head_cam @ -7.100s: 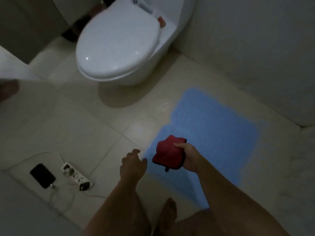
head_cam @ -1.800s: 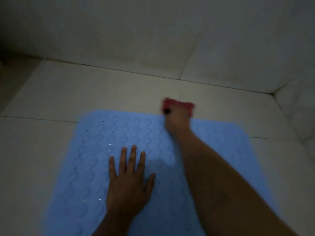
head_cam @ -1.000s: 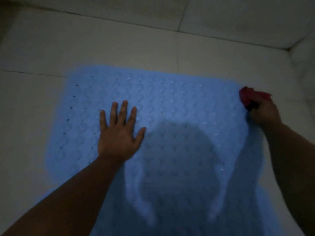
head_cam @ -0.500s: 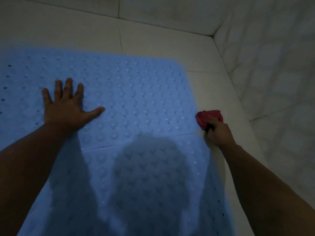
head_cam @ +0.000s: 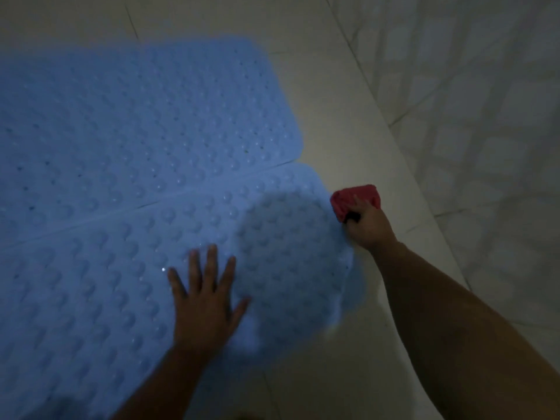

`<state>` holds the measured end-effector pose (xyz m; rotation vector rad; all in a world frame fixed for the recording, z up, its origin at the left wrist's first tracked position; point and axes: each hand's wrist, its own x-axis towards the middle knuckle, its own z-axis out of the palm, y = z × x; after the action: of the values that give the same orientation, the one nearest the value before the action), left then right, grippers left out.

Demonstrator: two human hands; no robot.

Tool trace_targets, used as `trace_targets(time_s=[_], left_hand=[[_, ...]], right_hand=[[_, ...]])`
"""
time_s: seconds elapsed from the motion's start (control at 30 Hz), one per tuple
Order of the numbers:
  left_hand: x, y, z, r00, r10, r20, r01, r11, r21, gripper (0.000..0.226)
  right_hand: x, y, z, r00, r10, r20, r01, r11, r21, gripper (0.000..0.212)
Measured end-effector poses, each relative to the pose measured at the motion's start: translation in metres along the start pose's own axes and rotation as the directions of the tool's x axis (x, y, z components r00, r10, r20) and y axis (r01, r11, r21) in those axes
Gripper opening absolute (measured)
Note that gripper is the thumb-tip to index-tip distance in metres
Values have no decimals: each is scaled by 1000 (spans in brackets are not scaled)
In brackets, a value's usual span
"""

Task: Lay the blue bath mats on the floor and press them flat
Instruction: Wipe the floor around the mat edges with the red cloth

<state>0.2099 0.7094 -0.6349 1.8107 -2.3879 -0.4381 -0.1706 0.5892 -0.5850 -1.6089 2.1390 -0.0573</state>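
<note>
Two blue bumpy bath mats lie edge to edge on the pale tiled floor, a far mat point(head_cam: 145, 116) and a near mat point(head_cam: 100, 292), with a seam running between them. My left hand point(head_cam: 203, 301) lies flat with fingers spread on the near mat, close to its right side. My right hand point(head_cam: 368, 225) grips a red cloth point(head_cam: 354, 198) and rests at the near mat's right edge, on the floor beside it.
A tiled wall point(head_cam: 472, 110) rises on the right, close to the mats. A strip of bare floor tile point(head_cam: 339, 116) runs between the mats and that wall. My head's shadow falls on the near mat.
My left hand has left the far mat and now presses the near mat, further right. My right hand with the red cloth stays at the mats' right edge. The view has shifted.
</note>
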Motion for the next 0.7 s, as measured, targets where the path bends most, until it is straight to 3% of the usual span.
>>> trace_targets(time_s=[0.1,0.17,0.27,0.4,0.53,0.63,0.7], left_hand=[[-13,14,7,992,-71,102,71,997,12,119],[-9,10,5,982,-65,177,62,998,21,128],[-9,8,0,956,-77,282,80,997,2,131],[-2,5,1,945,-93,313,94,995,12,131],[-5,10,0,945,-119,305,121,993,12,131],[-3,10,3,943,-132,304,142,990,-12,131],[-3,12,3,941,-141,306,154,988,-18,132]], right_hand=[[-53,25,11,991,129,31,-131,991,38,47],[-74,34,12,982,173,76,-174,985,9,47],[-76,23,7,967,230,109,-233,972,11,50],[-62,13,0,980,177,86,-174,984,-38,29],[-75,23,2,979,184,87,-185,983,0,36],[-107,31,5,969,247,13,-247,967,60,37],[-140,40,16,978,179,-109,-177,984,30,30]])
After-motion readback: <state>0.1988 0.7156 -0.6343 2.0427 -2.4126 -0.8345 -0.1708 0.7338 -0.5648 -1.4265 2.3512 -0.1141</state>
